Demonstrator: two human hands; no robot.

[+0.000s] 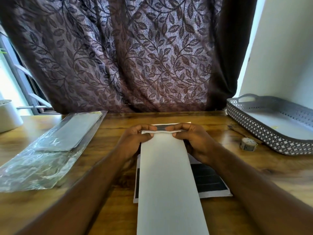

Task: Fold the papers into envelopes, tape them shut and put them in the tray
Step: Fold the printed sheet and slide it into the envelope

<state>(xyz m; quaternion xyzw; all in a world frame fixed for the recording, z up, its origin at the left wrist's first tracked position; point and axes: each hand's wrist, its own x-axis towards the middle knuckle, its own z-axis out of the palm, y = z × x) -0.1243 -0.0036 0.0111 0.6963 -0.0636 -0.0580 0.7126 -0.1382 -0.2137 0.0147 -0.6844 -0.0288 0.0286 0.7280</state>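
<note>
1. Head view: my left hand (135, 138) and right hand (194, 139) pinched the far edge of the folded paper (167, 175) over the wooden table (118, 200).
2. I judged a level, firmly pressed crease best; the tray (271, 131) waited right.

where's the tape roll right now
In the head view the tape roll sits on the wooden table to the right of the right hand, just in front of the grey tray.
</note>
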